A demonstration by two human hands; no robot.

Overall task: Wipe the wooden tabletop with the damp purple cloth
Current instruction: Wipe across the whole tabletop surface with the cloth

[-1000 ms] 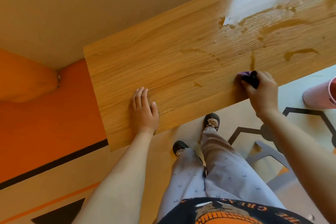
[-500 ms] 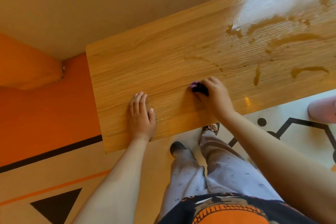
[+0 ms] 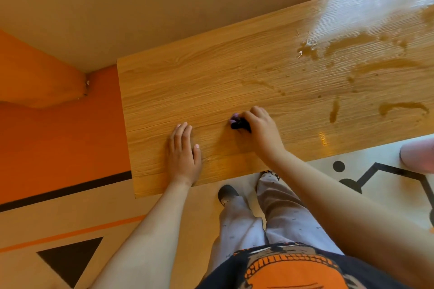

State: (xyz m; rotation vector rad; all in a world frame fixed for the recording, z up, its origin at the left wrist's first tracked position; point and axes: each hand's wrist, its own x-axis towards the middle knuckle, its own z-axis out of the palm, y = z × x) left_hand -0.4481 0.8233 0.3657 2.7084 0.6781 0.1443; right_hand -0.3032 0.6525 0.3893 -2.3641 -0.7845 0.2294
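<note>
Orange paint covers the wall (image 3: 58,143) at the far left, with a dark stripe running along its base where it meets the pale floor (image 3: 112,204). A black triangle (image 3: 70,258) is marked on the floor near the bottom left corner, and a thin orange line crosses the floor just above it.

The wooden tabletop (image 3: 211,82) begins right of the wall and stretches away to the upper right. Its left end is dry, with pale grain.

The left hand (image 3: 184,155) lies open and flat on the tabletop close to the near edge, palm down, fingers together and pointing away from the person, thumb held to the right. It grips nothing.

Just to its right, apart from it, the right hand (image 3: 259,129) is curled closed around the purple cloth (image 3: 238,123), bunched small and dark under the fingers, with a lighter lilac tip poking out at the left. The cloth sits pressed on the tabletop, in the near middle of the board.

Below the near edge, the person's legs in light grey trousers (image 3: 256,218) and dark shoes (image 3: 226,193) stand on the floor, and an orange and black shirt (image 3: 293,270) fills the bottom of the view.

Further right, brownish wet streaks (image 3: 399,107) and puddles spread over the tabletop, with a bright sheen toward the far right corner. Black lines and dots (image 3: 339,166) mark the floor at the right, and a pink object (image 3: 418,155) sits at the right edge, cut off by the frame.
</note>
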